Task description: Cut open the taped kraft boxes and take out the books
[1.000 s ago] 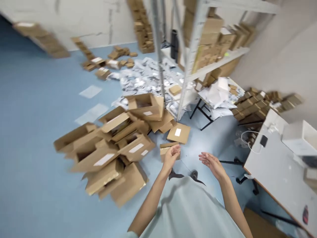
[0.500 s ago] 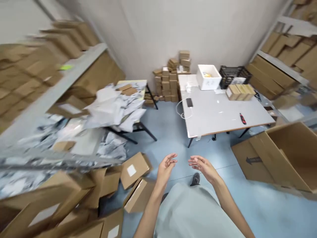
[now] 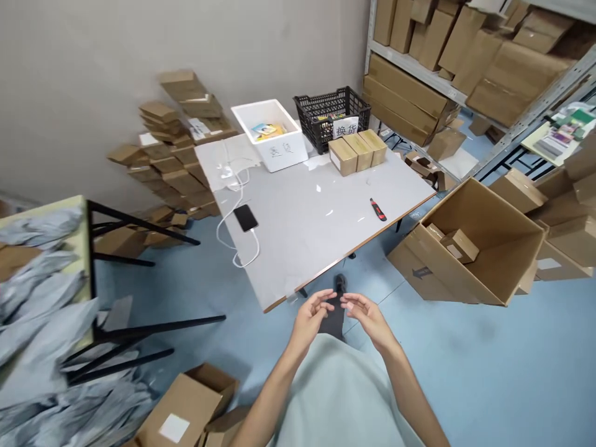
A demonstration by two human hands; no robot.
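Note:
My left hand [image 3: 313, 315] hovers in front of my body, fingers apart and curved, holding nothing. Facing it across a small gap is my right hand [image 3: 365, 316], likewise open and bare. Just beyond both hands lies the near edge of a grey-white table [image 3: 298, 242]. On the tabletop I see a black phone [image 3: 246, 218] with a white cable [image 3: 233, 205], and a red and black box cutter [image 3: 378, 210]. Three small cardboard boxes [image 3: 357, 153] stand in a row farther back, touching one another.
At the table's back are a white foam box [image 3: 286, 153] and a black crate [image 3: 311, 118]. A large open carton [image 3: 447, 273] with small boxes inside stands right. Left is a table leg [image 3: 158, 328] beneath grey bags [image 3: 51, 304]. An open box [image 3: 186, 403] sits lower left; shelving [image 3: 414, 62] rises right.
My view has swung to the right, and the table is nearer. Both hands stay raised and empty, now slightly closer together. The left shelf has left the view.

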